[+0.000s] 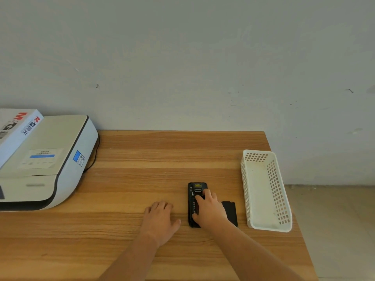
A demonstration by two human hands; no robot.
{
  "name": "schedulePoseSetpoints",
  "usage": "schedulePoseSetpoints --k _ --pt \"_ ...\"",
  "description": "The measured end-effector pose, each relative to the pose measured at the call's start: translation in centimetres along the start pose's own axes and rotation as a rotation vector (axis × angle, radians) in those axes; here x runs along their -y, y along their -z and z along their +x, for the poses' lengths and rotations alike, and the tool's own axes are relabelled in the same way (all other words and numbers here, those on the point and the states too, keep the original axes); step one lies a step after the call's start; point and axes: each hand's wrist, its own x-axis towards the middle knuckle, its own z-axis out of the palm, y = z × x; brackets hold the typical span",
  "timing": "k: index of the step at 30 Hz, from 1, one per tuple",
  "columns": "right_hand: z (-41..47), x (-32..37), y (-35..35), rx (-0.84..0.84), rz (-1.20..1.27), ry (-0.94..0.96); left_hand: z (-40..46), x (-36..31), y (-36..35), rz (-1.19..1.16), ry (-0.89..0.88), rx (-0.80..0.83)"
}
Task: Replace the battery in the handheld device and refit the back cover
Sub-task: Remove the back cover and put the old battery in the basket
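A black handheld device (194, 191) lies face down on the wooden table (129, 179), its back open, with the battery (194, 206) and its label showing in the compartment. My right hand (210, 209) rests on top of the device, fingers spread over the battery and thumb at its lower edge. It hides the device's right side. The black back cover (231, 212) lies flat just right of the device, partly under my right hand. Left of the device, my left hand (160, 220) lies palm down on the table, holding nothing.
A white perforated plastic basket (263, 226) stands at the right, near the table's right edge. A white printer (48, 163) with a white box (16, 126) on top fills the left, with a black cable (94, 157) behind it. A wall stands behind the table.
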Motion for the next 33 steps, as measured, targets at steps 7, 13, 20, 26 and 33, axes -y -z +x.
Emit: schedulePoseSetpoints --k 7,13,20,26,33 --pt "0.0 -1.6 0.5 0.051 -0.15 0.224 0.4 -0.4 0.5 0.016 -0.022 0.009" --pt "0.6 -1.5 0.8 0.096 -0.327 0.354 0.5 -0.3 0.3 0.012 -0.02 0.022" --pt "1.0 -1.2 0.7 0.083 -0.392 0.381 0.6 -0.3 0.2 0.01 -0.019 0.023" --pt "1.3 -1.5 1.3 0.09 -0.371 0.403 0.6 -0.5 0.4 0.008 -0.014 0.025" --pt "1.0 -2.1 1.1 0.073 -0.317 0.432 0.7 -0.7 0.4 0.018 -0.021 0.026"
